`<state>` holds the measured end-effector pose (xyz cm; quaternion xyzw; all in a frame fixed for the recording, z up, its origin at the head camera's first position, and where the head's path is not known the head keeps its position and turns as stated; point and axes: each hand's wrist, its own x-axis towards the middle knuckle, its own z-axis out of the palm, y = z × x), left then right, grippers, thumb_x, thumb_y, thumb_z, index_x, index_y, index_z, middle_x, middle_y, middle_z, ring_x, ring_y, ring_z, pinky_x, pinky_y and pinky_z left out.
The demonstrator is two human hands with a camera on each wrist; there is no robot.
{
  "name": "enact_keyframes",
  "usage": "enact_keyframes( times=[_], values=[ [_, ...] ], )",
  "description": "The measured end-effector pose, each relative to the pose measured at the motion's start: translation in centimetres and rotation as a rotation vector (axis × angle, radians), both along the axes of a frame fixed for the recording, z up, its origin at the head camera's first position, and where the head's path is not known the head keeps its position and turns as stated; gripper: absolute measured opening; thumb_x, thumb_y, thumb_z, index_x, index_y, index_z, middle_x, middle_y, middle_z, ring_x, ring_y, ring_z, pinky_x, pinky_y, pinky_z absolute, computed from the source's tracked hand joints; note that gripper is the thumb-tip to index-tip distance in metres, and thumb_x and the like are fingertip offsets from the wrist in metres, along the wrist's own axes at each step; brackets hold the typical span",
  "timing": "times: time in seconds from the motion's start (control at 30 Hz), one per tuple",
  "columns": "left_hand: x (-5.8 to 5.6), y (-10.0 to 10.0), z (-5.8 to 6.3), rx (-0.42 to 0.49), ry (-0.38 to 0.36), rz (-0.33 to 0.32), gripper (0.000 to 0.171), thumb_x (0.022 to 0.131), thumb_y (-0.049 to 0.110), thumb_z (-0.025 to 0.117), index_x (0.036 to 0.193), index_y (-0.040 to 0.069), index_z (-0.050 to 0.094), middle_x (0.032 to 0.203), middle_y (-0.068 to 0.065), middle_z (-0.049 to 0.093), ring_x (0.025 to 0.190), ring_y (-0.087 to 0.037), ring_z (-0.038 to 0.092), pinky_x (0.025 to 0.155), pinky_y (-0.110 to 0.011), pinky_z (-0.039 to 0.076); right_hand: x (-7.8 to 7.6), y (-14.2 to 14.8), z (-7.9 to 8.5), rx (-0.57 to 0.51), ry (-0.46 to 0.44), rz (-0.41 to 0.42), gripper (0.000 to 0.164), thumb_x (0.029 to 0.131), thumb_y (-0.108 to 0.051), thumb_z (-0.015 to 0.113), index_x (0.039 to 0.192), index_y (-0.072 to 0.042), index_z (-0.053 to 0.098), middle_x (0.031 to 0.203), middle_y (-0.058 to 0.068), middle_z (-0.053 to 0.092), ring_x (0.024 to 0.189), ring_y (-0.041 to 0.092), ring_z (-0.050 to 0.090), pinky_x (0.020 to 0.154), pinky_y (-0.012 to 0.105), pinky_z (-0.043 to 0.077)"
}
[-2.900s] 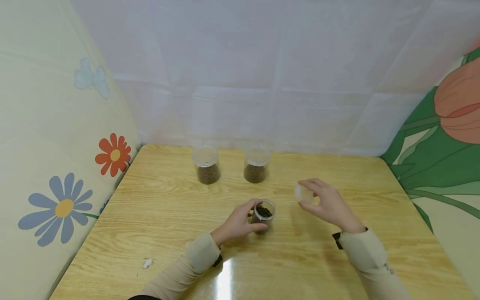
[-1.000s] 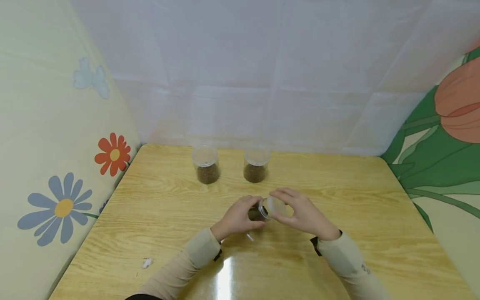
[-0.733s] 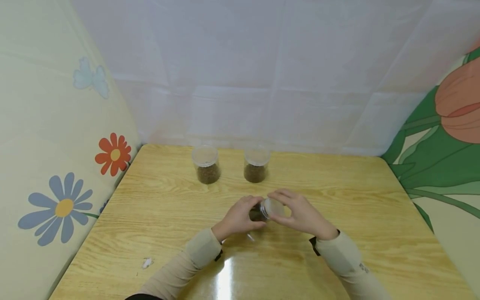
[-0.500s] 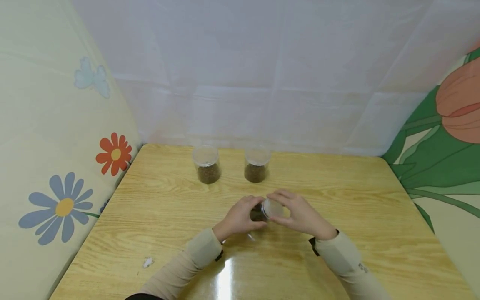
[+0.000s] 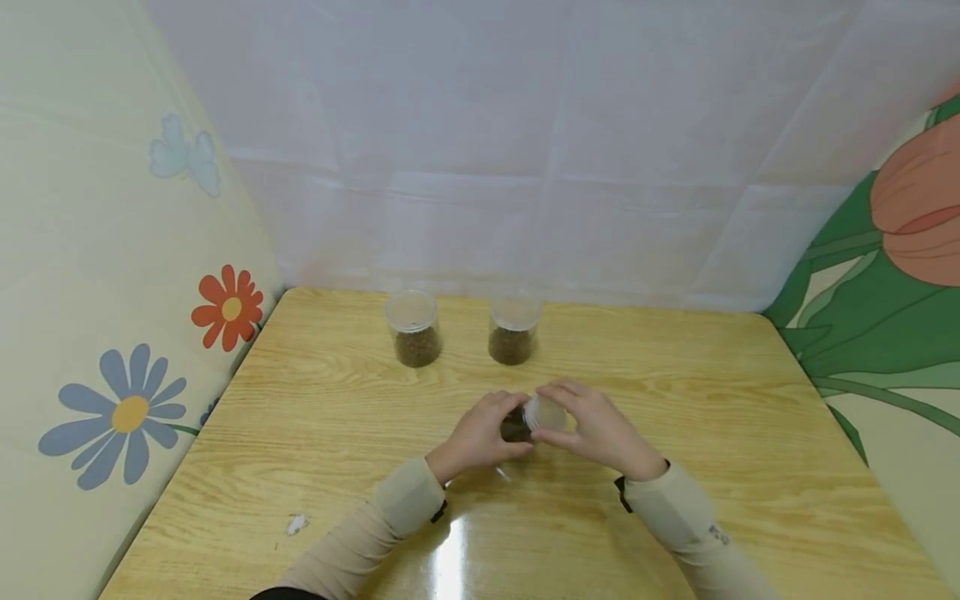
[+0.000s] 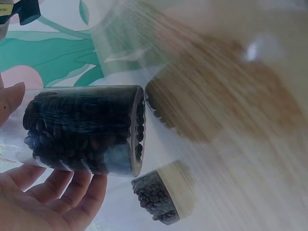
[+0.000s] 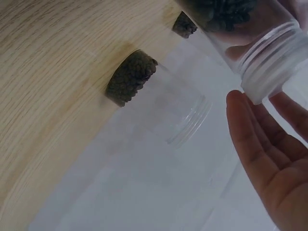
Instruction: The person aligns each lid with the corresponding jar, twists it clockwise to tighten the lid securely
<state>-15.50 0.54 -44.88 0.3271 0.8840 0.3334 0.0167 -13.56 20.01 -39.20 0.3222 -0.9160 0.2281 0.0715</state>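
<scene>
My left hand (image 5: 472, 433) grips a clear jar (image 5: 514, 426) of dark coffee beans, tilted so that its mouth faces right. In the left wrist view the jar (image 6: 86, 127) lies across that hand, with fingers below it and the thumb at the mouth end. With fingertips and thumb, my right hand (image 5: 603, 427) holds the translucent white lid (image 5: 550, 414) by its edge. The lid sits over the jar's mouth. In the right wrist view the lid (image 7: 276, 67) covers the threaded neck, and the right fingers touch its rim.
Two more lidded jars, a left one (image 5: 416, 337) and a right one (image 5: 513, 337), stand upright at the back of the wooden table (image 5: 337, 433), partly filled with beans. A white sheet (image 5: 465, 167) hangs behind. A worn white patch (image 5: 296, 524) marks the table at front left.
The right hand has brought the lid leftward onto the jar's mouth, and the left hand has tilted the jar toward it. Over the last half second, the right fingers have shifted slightly around the lid.
</scene>
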Motion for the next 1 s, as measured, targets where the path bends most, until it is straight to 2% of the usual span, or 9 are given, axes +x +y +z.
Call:
enact_keyframes(
  times=[0.23, 0.4, 0.57, 0.8, 1.0],
  values=[
    [-0.11, 0.06, -0.07, -0.004, 0.018, 0.002, 0.059, 0.076, 0.032, 0.074, 0.124, 0.007, 0.052, 0.111, -0.005, 0.057, 0.100, -0.019, 0.053, 0.085, -0.034, 0.046, 0.03, -0.01, -0.10, 0.012, 0.036, -0.028, 0.059, 0.073, -0.037, 0.074, 0.115, 0.002, 0.059, 0.108, 0.015, 0.060, 0.094, 0.029, 0.060, 0.078, 0.041, 0.050],
    [-0.16, 0.07, -0.04, -0.010, 0.008, 0.000, 0.061, 0.076, 0.034, 0.073, 0.126, 0.007, 0.051, 0.112, -0.005, 0.057, 0.101, -0.020, 0.052, 0.086, -0.035, 0.045, 0.19, 0.40, 0.15, 0.009, 0.017, 0.001, 0.058, 0.075, -0.032, 0.074, 0.119, 0.001, 0.057, 0.115, 0.017, 0.057, 0.101, 0.032, 0.056, 0.081, 0.045, 0.049],
    [-0.22, 0.14, -0.17, -0.021, 0.021, -0.005, 0.062, 0.076, 0.034, 0.074, 0.126, 0.007, 0.050, 0.113, -0.006, 0.057, 0.102, -0.020, 0.053, 0.086, -0.035, 0.046, 0.20, 0.55, 0.22, 0.018, 0.021, 0.008, 0.054, 0.075, -0.028, 0.074, 0.117, 0.001, 0.057, 0.115, 0.019, 0.057, 0.101, 0.033, 0.057, 0.081, 0.045, 0.049],
    [-0.16, 0.24, -0.37, -0.010, 0.026, 0.000, 0.061, 0.074, 0.031, 0.076, 0.124, 0.006, 0.051, 0.115, -0.007, 0.056, 0.104, -0.022, 0.052, 0.088, -0.036, 0.045, 0.22, 0.49, -0.10, -0.001, -0.011, -0.072, 0.053, 0.076, -0.033, 0.073, 0.113, 0.003, 0.060, 0.108, 0.017, 0.061, 0.092, 0.029, 0.060, 0.076, 0.042, 0.051],
    [-0.06, 0.36, -0.35, -0.032, 0.074, -0.005, 0.060, 0.074, 0.031, 0.076, 0.122, 0.005, 0.052, 0.113, -0.008, 0.057, 0.101, -0.021, 0.052, 0.085, -0.034, 0.046, 0.23, 0.45, -0.47, -0.011, -0.023, -0.135, 0.050, 0.077, -0.036, 0.071, 0.108, 0.003, 0.062, 0.102, 0.014, 0.064, 0.084, 0.026, 0.061, 0.069, 0.037, 0.051]
  ],
)
